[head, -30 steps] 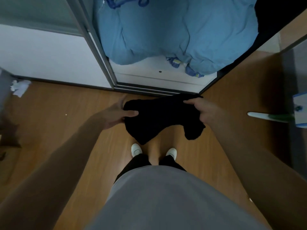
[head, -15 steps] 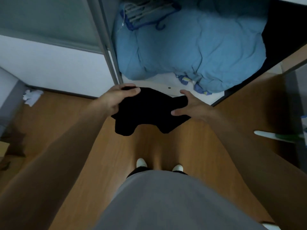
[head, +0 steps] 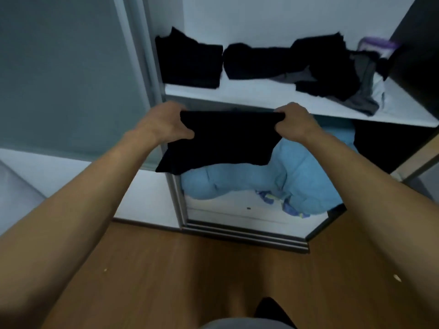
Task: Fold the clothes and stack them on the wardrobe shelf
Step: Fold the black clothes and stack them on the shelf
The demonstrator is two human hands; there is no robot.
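A folded black garment [head: 223, 141] hangs between my two hands just below the front edge of the white wardrobe shelf [head: 273, 96]. My left hand [head: 164, 124] grips its left top corner and my right hand [head: 294, 122] grips its right top corner. On the shelf lie a folded black stack [head: 190, 62] at the left, a second folded black piece [head: 251, 64] in the middle, and a loose heap of black and grey clothes [head: 337, 72] at the right.
A blue duvet [head: 285, 179] fills the wardrobe bottom under the shelf. The sliding door [head: 71, 74] stands to the left with its frame [head: 152, 74] beside the shelf. A purple item [head: 377, 47] sits at the shelf's back right. Wooden floor [head: 190, 269] lies below.
Both hands have lifted the black garment from knee height up to the shelf's front edge. The view has tilted up, bringing the shelf and its clothes into sight.
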